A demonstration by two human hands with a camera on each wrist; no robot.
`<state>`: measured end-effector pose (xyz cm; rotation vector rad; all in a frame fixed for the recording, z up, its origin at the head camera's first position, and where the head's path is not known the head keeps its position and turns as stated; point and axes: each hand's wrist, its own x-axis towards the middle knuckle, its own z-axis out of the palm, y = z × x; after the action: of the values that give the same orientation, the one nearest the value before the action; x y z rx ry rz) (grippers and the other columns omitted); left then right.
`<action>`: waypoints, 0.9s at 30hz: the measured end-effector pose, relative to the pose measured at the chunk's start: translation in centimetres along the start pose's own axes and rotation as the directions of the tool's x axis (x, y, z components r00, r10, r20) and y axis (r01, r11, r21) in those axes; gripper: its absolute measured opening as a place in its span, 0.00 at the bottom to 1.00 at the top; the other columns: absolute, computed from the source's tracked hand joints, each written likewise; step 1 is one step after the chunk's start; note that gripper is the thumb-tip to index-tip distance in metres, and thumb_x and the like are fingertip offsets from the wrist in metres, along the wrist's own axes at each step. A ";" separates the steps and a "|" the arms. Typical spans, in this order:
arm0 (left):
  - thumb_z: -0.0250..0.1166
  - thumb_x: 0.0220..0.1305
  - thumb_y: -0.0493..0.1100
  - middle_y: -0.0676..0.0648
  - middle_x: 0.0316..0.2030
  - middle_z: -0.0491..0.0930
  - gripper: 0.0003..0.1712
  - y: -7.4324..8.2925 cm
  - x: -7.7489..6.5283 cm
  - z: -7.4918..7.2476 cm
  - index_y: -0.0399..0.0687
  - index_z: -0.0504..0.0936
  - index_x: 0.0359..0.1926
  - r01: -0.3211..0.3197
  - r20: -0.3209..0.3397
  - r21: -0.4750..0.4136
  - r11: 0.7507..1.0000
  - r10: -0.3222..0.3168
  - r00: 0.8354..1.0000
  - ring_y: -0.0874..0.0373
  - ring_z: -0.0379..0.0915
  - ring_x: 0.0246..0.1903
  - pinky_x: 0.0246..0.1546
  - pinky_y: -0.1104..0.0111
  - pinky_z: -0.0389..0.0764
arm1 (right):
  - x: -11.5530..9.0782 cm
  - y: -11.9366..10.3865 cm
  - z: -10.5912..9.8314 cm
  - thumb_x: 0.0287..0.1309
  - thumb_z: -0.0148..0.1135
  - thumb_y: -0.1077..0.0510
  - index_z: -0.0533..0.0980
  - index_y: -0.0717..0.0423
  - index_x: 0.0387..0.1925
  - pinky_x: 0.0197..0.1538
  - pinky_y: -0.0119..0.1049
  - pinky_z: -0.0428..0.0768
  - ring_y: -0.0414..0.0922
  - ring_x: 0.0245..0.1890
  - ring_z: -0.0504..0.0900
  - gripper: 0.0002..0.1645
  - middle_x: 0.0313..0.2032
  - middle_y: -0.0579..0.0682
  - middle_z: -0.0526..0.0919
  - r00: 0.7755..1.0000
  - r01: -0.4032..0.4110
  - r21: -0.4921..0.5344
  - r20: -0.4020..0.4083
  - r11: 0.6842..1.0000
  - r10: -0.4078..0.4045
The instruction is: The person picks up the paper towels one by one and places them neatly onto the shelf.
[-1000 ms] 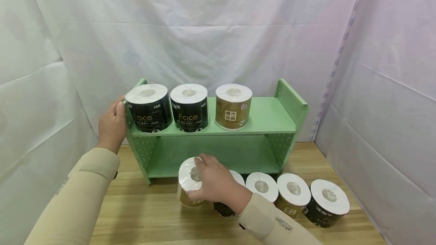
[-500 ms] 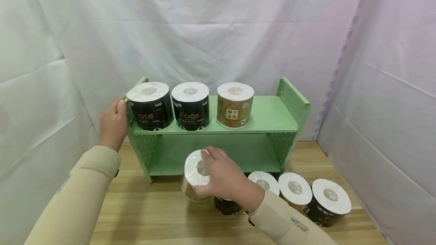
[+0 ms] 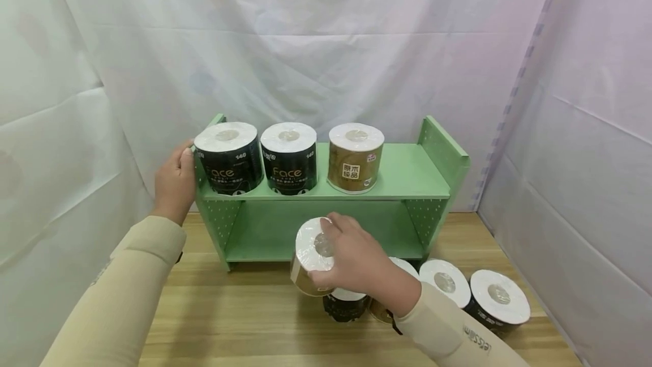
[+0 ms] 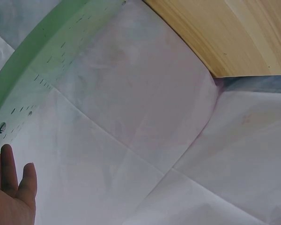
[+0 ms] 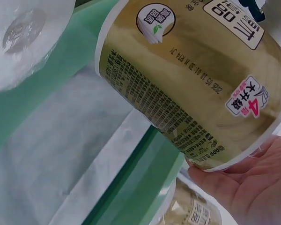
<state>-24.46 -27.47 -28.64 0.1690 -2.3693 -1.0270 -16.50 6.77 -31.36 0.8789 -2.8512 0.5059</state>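
My right hand (image 3: 356,256) grips a wrapped toilet roll (image 3: 308,242) with a gold-brown wrapper, its thumb and fingers spread over the white top end. The roll hangs tilted in front of the lower shelf; its printed side fills much of the right wrist view. At the left end of the green two-tier shelf (image 3: 402,169), my left hand (image 3: 174,183) holds the side panel's edge by thumb and fingertips. In the left wrist view, some fingers (image 4: 9,171) lie straight beside that panel. On the top tier stand two black toilet rolls (image 3: 288,160) and one gold roll (image 3: 355,160).
Several more rolls stand in a row on the wooden table (image 3: 244,321): a black one (image 3: 344,306), ones partly behind my right forearm, a white-topped one (image 3: 445,283) and a black one (image 3: 499,297) at right. White cloth (image 3: 326,44) hangs behind and at both sides.
My right hand has lifted the gold toilet roll and carried it rightward and up, to the front of the lower shelf. My left hand keeps its place on the side panel.
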 end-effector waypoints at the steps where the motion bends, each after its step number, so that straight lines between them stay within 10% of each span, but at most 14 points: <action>1: 0.31 0.75 0.58 0.43 0.68 0.64 0.32 0.0 0.0 0.0 0.56 0.64 0.72 0.000 0.001 -0.001 1.000 0.000 1.000 0.40 0.58 0.68 0.65 0.44 0.60 | -0.1 0.2 -0.1 0.38 0.69 0.36 0.67 0.61 0.66 0.58 0.55 0.74 0.58 0.65 0.65 0.55 0.65 0.61 0.67 1.000 -0.003 -0.005 -0.002 1.000 0.003; 27: 0.30 0.75 0.59 0.43 0.69 0.62 0.33 -0.1 0.0 0.2 0.57 0.61 0.73 0.034 0.006 -0.013 0.999 -0.033 0.999 0.39 0.56 0.69 0.65 0.43 0.58 | -2.7 2.8 -5.1 0.37 0.68 0.39 0.68 0.64 0.64 0.58 0.54 0.75 0.58 0.63 0.68 0.53 0.64 0.61 0.69 0.993 -0.057 -0.039 -0.101 0.998 0.053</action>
<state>-24.53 -27.43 -28.80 0.2016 -2.3720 -1.0600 -15.79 12.13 -27.87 0.7480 -2.7911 0.4805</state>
